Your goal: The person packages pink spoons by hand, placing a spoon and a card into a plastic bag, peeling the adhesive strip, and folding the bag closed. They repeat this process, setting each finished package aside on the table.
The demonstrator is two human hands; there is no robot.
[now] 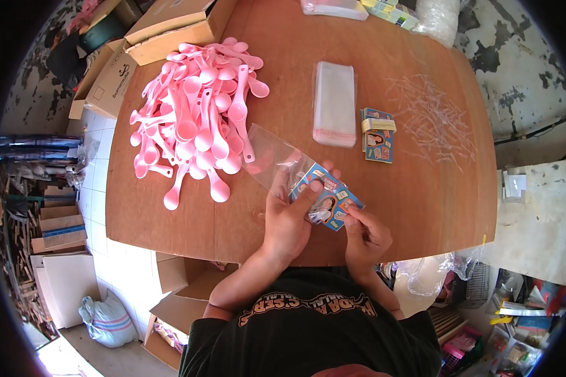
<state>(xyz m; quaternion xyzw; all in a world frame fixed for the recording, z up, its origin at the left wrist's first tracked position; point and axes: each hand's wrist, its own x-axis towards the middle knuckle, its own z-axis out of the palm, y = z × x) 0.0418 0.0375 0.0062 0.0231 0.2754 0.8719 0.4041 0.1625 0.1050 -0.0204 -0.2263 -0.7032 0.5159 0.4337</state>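
Note:
My left hand is closed round a clear plastic bag and a blue printed card, its thumb on the card's face. The bag stretches up and left from the fingers toward a pile of pink spoons. At the card's lower right corner, my right hand pinches the edge between thumb and fingers. Beyond the hands lies a stack of clear bags. Right of that stack is a bundle of blue cards with a pale band round it.
Thin clear strips lie scattered on the wooden table at the right. A cardboard box stands at the back left. Plastic packs and a bubble-wrap roll sit at the far edge. An open box is below the near edge.

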